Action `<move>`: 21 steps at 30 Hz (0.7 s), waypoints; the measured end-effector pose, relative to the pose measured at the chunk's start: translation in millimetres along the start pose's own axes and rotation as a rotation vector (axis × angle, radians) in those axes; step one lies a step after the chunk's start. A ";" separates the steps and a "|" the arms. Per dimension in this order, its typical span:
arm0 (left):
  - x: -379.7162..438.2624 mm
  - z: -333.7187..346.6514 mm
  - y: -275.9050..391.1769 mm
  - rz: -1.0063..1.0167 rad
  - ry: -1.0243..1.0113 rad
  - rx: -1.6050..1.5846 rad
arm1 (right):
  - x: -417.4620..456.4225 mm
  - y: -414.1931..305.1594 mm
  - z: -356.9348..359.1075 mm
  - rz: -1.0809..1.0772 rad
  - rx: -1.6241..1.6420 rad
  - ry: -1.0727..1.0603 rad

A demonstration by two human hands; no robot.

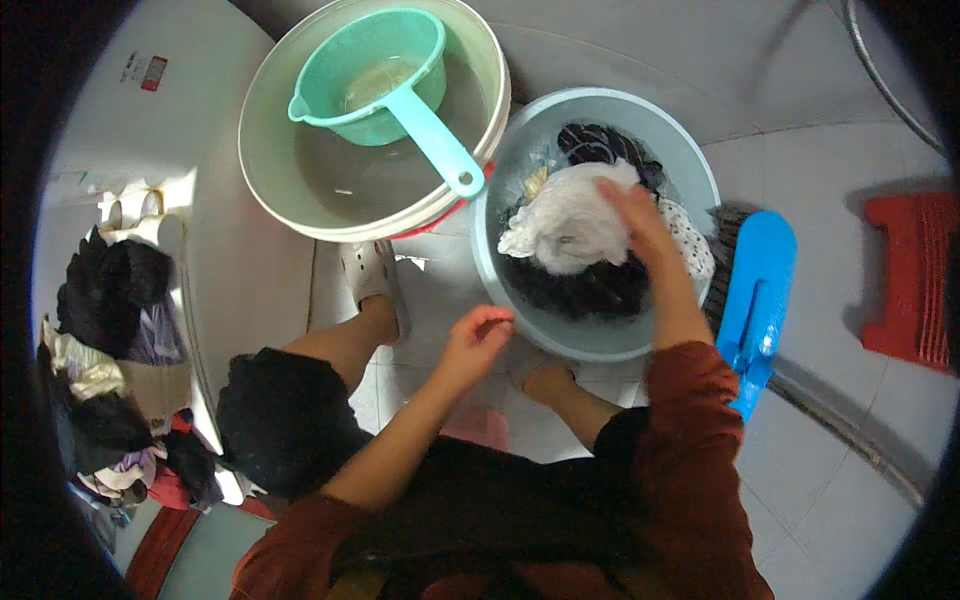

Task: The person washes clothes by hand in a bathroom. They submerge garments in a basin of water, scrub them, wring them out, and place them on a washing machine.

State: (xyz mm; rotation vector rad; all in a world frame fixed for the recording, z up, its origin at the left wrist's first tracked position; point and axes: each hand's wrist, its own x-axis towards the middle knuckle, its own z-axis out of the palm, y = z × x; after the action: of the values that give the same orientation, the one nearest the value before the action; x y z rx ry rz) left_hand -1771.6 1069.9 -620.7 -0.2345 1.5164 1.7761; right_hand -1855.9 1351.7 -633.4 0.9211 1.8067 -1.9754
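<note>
A pale blue round basin [600, 96] in front of me holds wet laundry. On top lies a bunched white cloth [566, 217], over dark garments [577, 289] and beside a white piece with black spots [686, 238]. My right hand [637, 221] is over the right side of the white cloth, slightly blurred; whether its fingers grip the fabric cannot be made out. Just outside the basin's lower left rim, my left hand [480, 337] hangs with curled fingers and nothing visible in it.
A white bucket [262, 165] of cloudy water, with a turquoise dipper [367, 67] in it, stands upper left. A blue-headed brush [761, 262] leans close to the basin's right. Farther right is a red plastic stool [911, 277]. Clothes [112, 292] hang at the left.
</note>
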 end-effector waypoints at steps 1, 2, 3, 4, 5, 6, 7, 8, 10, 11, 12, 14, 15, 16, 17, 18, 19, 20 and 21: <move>1.9 -5.6 -0.2 -0.045 0.043 0.005 | 23.4 11.0 16.9 0.048 -0.578 0.194; 5.5 -7.6 3.3 -0.093 0.049 0.018 | 52.8 74.5 28.1 -0.480 -0.792 0.527; 7.2 -13.1 1.9 -0.145 0.093 0.022 | 57.8 107.5 63.7 -0.599 -1.121 0.694; 9.5 -18.6 0.0 -0.170 0.126 0.025 | 56.7 137.0 88.9 -0.493 -1.236 0.520; 11.9 -25.2 -1.7 -0.194 0.145 0.034 | 64.2 165.9 101.2 -0.378 -1.341 0.356; 13.0 -31.0 -2.2 -0.217 0.171 0.043 | 67.7 183.6 107.1 -0.279 -1.370 0.222; 12.9 -37.7 0.0 -0.241 0.177 0.042 | 69.5 188.6 108.6 -0.262 -1.309 0.184; 12.2 -43.6 4.1 -0.266 0.180 0.042 | 74.0 191.4 103.0 -0.256 -1.237 0.145; 10.3 -49.5 2.4 -0.324 0.218 0.042 | 82.6 180.7 84.1 -0.344 -1.067 0.045; 10.4 -49.2 1.2 -0.348 0.241 0.045 | 91.4 175.6 77.9 -0.395 -0.994 0.005; 12.3 -50.8 3.2 -0.357 0.267 0.051 | 102.1 168.8 79.1 -0.416 -0.947 -0.007; 12.8 -46.3 0.3 -0.348 0.213 0.068 | 106.7 164.7 97.2 -0.173 -0.959 0.134; 12.9 -41.3 -2.3 -0.340 0.189 0.067 | 97.6 154.7 113.5 -0.041 -0.958 0.304; 11.9 -35.0 -3.0 -0.320 0.167 0.053 | 83.1 158.4 105.9 -0.031 -1.032 0.170; 12.9 -30.3 -4.0 -0.302 0.142 0.041 | 71.0 164.9 97.6 -0.016 -1.101 0.036; 9.1 -22.7 -6.3 -0.284 0.116 0.026 | 55.8 164.0 87.1 0.005 -1.169 -0.100; 8.2 -18.8 -11.1 -0.238 0.075 0.034 | 54.2 145.1 73.9 -0.057 -1.173 -0.285; 7.7 -13.7 -17.5 -0.194 0.032 0.044 | 41.5 128.9 59.3 -0.054 -1.086 -0.245; 6.2 -6.0 -23.5 -0.142 -0.001 0.044 | 21.9 96.9 48.1 -0.060 -1.010 -0.214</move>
State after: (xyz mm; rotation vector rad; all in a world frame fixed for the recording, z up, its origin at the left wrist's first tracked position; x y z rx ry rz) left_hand -1762.6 1067.0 -643.9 -0.3112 1.4983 1.6295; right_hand -1824.2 1294.0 -722.1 0.3036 2.2820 -0.8667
